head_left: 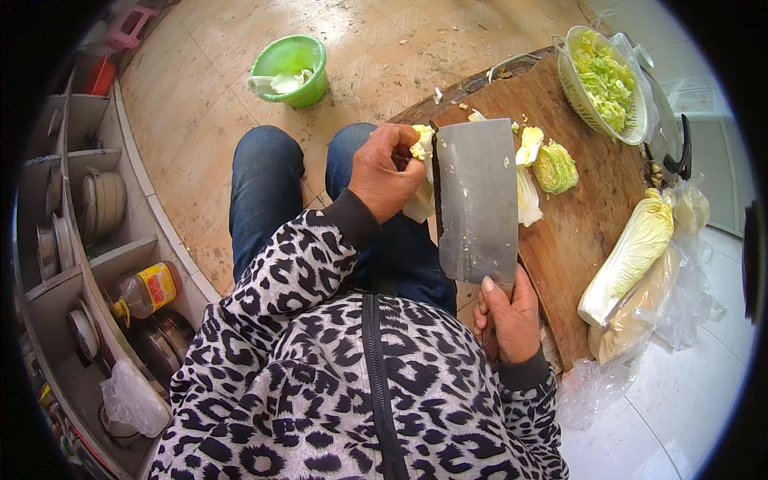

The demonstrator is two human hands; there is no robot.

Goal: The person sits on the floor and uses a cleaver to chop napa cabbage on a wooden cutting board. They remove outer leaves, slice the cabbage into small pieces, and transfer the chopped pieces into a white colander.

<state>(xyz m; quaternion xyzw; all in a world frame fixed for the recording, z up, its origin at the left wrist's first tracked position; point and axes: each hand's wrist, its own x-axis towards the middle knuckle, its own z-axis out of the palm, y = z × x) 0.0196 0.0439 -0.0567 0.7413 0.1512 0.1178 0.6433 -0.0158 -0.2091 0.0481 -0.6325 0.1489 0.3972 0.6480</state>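
— What are the hands doing?
— Left hand [386,172] pinches a cabbage piece [422,172] at the cutting board's [584,216] edge; right hand [507,316] is wrapped round the cleaver [478,200], blade against it — mid-cut, I'd judge. Next calls for fingers kept clear.
— And the count?
— One whole cabbage [632,252], one basket [596,88] of shreds, one green bucket [290,70].
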